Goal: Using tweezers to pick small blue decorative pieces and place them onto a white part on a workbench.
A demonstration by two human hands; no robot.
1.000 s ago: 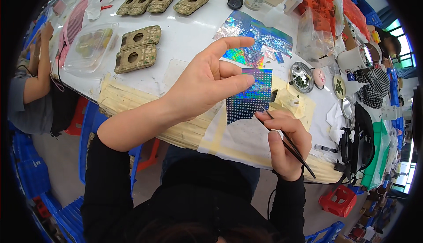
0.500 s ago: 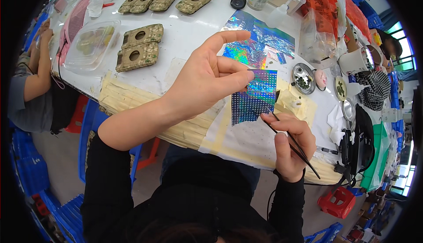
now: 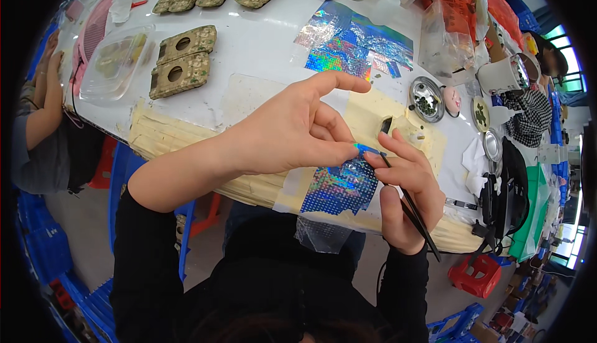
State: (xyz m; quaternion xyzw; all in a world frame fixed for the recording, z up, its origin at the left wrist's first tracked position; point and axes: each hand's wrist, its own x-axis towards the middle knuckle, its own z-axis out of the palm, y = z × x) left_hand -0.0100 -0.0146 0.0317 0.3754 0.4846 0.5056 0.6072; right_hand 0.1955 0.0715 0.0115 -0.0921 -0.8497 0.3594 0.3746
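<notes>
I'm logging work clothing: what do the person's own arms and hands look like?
The left hand and right hand are bare, without visible gloves or rings. The left sleeve, black, ends near the elbow; the right sleeve, also black, reaches near the wrist.

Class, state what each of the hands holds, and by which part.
Left hand: a shiny blue holographic sheet, by its upper edge. Right hand: slim black tweezers, by their prongs.

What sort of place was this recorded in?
Probably a small assembly workshop: several camouflage-patterned parts lie on a white table, the right hand holds black tweezers, and another person appears at left.
</notes>
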